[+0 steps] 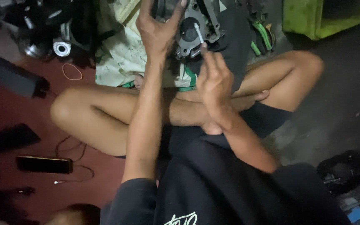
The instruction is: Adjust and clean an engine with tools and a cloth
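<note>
A head-mounted view looks down on a person seated cross-legged on the floor [338,104], wearing dark clothing with bare knees out to either side. Both arms stretch forward to a grey metal engine part [196,29] that rests in front of the crossed legs, partly over a pale cloth [117,54] with green trim. The left hand [157,31] is spread wide, fingers splayed and curled over the top left of the engine part, pressing on it rather than closing around anything. The right hand [215,77] is mostly closed, its thumb and fingertips pinching a thin white stick [198,33], possibly a swab or small tool; the stick's far end touches the dark round face at the middle of the engine part. To the left on the reddish floor lie a dark phone [44,164] with a thin cable, a rubber band [71,71] and a shiny round metal part [61,47]. A green container [305,18] stands at the upper right.
</note>
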